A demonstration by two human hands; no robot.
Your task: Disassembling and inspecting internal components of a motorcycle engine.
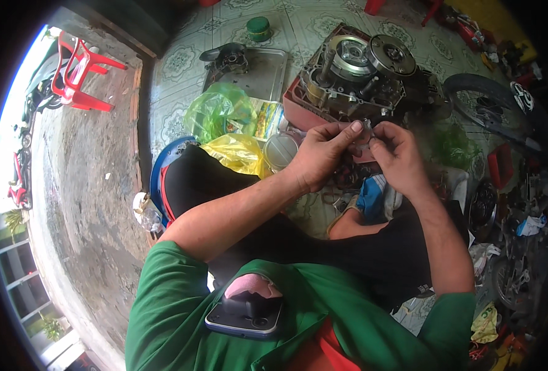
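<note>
Both my hands meet in front of a motorcycle engine (342,93), pinching a small grey metal part (367,128) between thumbs and fingertips. My left hand (323,150) grips it from the left, thumb on top. From the other side, my right hand (399,156) has its fingers curled on the same part. Its exact kind is too small to make out, and fingers cover much of it. The opened engine rests in a red crate (299,102), with a round metal clutch or flywheel piece (392,55) on top.
Left of the crate are a metal tray (274,68) with a dark engine part, a green-lidded tub (258,28), a green plastic bag (215,111) and a yellow bag (240,153). A tyre (481,86) and scattered parts lie right. A red chair (79,74) stands outside.
</note>
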